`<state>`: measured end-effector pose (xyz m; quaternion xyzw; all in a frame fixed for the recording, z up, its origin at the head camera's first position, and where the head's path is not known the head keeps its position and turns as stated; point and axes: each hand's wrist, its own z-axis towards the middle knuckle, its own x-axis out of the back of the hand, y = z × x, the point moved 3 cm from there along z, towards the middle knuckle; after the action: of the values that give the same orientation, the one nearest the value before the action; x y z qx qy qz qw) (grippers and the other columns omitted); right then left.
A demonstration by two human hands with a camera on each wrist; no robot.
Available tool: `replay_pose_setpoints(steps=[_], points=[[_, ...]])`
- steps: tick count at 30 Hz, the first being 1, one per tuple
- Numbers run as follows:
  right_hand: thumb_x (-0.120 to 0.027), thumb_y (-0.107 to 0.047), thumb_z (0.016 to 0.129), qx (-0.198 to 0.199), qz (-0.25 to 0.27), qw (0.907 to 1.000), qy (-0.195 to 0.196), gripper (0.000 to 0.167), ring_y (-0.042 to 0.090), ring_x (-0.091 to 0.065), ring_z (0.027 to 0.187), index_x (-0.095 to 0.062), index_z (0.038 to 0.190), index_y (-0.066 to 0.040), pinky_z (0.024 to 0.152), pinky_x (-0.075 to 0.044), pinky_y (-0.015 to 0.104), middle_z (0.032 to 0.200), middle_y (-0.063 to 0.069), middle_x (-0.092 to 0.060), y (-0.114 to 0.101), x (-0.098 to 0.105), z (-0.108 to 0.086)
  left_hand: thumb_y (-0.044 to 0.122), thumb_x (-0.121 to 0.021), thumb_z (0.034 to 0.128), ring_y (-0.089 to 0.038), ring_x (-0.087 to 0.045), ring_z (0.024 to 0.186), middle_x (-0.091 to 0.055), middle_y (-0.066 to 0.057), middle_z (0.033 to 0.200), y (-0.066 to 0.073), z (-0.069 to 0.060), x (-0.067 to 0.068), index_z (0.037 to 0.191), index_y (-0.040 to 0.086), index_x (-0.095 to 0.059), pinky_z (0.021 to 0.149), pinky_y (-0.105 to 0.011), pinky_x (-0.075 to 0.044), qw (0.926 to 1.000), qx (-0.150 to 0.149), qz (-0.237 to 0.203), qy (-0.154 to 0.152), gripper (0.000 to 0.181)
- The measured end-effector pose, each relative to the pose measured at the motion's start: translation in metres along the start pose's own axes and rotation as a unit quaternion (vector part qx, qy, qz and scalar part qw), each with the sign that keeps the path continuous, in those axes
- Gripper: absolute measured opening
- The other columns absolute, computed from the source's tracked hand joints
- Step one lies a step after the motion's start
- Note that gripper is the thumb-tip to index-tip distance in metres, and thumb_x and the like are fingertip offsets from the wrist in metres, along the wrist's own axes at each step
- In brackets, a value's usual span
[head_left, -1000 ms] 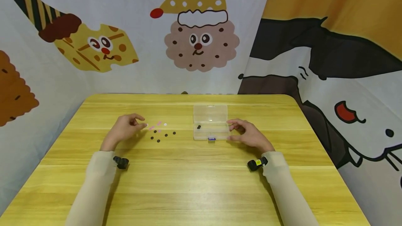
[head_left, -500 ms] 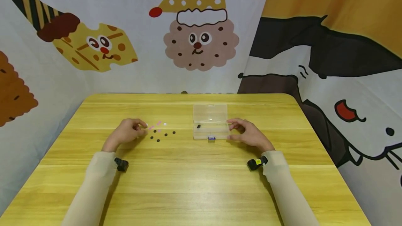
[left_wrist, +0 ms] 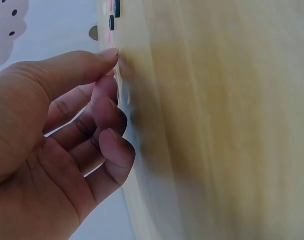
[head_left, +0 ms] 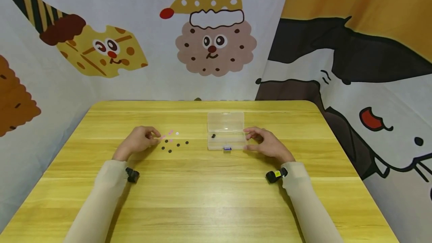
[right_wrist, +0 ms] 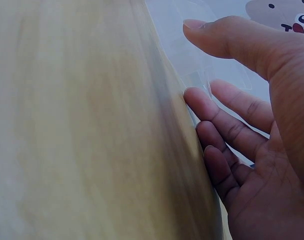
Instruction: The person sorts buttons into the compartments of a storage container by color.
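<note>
A clear plastic box [head_left: 233, 144] stands with its lid [head_left: 225, 122] raised, a few small black pieces [head_left: 213, 135] in its left part. At its right end is my right hand [head_left: 266, 143], thumb and fingers spread apart; the fingertips [right_wrist: 197, 100] touch or nearly touch the side. Small black discs [head_left: 178, 145], pink pieces [head_left: 171, 132] and a white disc [head_left: 177, 133] lie loose on the left. My left hand [head_left: 138, 140] reaches to their left edge, thumb and index tips close together near the tabletop. Whether a piece sits between them is hidden.
The wooden table [head_left: 209, 198] carries the box near its far side. Behind it hangs a cloth [head_left: 135, 85] printed with cartoon figures. Each wrist wears a small black camera [head_left: 132, 175].
My left hand has moved slightly right, and the white disc seen earlier at its fingertips is now out of sight. The right hand and the box keep their places.
</note>
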<state>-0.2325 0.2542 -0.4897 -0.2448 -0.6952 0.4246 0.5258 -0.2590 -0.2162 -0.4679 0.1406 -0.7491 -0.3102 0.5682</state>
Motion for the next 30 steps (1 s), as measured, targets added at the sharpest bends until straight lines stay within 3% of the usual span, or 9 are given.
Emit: replay_pose_setpoints(steps=[11, 23, 30], points=[[-0.086, -0.029, 0.085, -0.003, -0.005, 1.0000, 0.000, 0.063, 0.025, -0.062, 0.111, -0.059, 0.142, -0.021, 0.102, -0.046, 0.046, 0.122, 0.008, -0.067, 0.000, 0.000, -0.001, 0.010, -0.069, 0.0967, -0.020, -0.053, 0.076, -0.064, -0.009, 0.087, 0.006, 0.004, 0.000, 0.108, 0.003, -0.073, 0.066, -0.032, -0.046, 0.9999, -0.007, 0.010, 0.004, 0.014], [-0.082, -0.013, 0.089, -0.016, -0.006, 0.9997, -0.016, 0.063, 0.037, -0.061, 0.113, -0.055, 0.146, -0.007, 0.101, -0.045, 0.051, 0.125, 0.020, -0.065, -0.011, -0.001, -0.002, 0.014, -0.071, 0.0968, -0.018, -0.057, 0.076, -0.068, -0.008, 0.087, 0.010, 0.009, -0.001, 0.100, 0.005, -0.076, 0.067, -0.031, -0.047, 0.9994, -0.007, 0.032, 0.011, 0.010], [-0.084, -0.022, 0.088, -0.013, -0.009, 0.9999, -0.004, 0.063, 0.029, -0.062, 0.113, -0.057, 0.145, -0.016, 0.100, -0.046, 0.044, 0.125, 0.013, -0.066, -0.002, -0.001, -0.001, 0.013, -0.070, 0.0976, -0.019, -0.059, 0.078, -0.069, -0.009, 0.089, 0.014, 0.009, -0.001, 0.099, 0.004, -0.076, 0.068, -0.031, -0.047, 0.9992, -0.006, 0.038, 0.015, 0.011]])
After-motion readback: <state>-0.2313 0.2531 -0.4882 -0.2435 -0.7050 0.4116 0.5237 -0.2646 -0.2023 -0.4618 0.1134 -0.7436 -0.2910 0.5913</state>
